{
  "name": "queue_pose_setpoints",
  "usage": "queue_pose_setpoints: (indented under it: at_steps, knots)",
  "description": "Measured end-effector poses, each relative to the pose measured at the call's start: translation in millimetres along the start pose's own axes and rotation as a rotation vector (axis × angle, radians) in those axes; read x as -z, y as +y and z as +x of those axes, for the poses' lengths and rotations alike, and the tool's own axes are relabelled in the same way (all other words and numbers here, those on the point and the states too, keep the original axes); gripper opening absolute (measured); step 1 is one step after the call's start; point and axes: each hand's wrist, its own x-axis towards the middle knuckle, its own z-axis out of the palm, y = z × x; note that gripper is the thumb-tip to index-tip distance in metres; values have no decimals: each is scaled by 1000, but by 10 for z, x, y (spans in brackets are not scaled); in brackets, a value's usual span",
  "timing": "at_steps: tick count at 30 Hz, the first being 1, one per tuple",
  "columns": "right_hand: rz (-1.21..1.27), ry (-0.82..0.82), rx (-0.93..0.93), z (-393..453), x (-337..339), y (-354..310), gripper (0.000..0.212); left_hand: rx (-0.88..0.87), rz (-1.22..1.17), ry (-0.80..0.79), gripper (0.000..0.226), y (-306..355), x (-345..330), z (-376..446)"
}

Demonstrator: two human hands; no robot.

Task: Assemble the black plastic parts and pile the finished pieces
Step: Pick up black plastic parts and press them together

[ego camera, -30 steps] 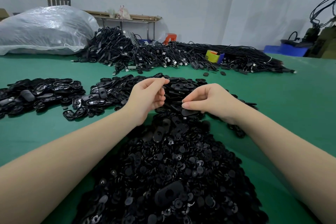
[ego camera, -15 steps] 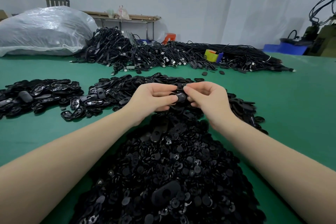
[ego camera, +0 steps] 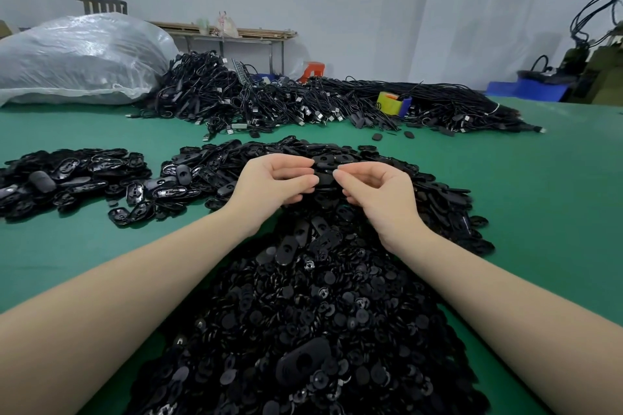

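A black oval plastic piece [ego camera: 324, 175] is held between my two hands above the middle of the table. My left hand [ego camera: 274, 180] pinches its left side with thumb and fingers. My right hand [ego camera: 374, 187] has its fingers curled onto the piece's right side. A big heap of small black round parts [ego camera: 303, 323] lies right in front of me. Behind my hands spreads a pile of flat oval plates [ego camera: 435, 192]. Two more piles of black shiny pieces [ego camera: 70, 175] lie to the left.
The green table [ego camera: 539, 185] carries a long heap of black cables [ego camera: 286, 101] at the back, with a yellow box [ego camera: 391, 103] in it. A large clear plastic sack [ego camera: 77, 57] sits far left. A blue crate [ego camera: 526, 89] stands far right.
My right hand lifted an oval piece off the pile and met my left hand. Both hands now hold it together, a little higher and farther from me than before.
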Motion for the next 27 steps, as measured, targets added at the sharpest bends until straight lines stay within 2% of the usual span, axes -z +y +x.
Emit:
queue_pose_setpoints:
  at_steps: [3,8,16,27]
  knots:
    - [-111,10,70,2,4,19,5,5,-12,-35,24,-4,1,5]
    - [-45,-5,-17,10,18,26,9,21,-7,-39,17,-19,-1,11]
    - [-37,-68,-9,-1,12,15,8,17,-57,-51,21,16,15,12]
    - [-114,107,119,41,70,29,10,69,-164,-72,26,4,-106,-7]
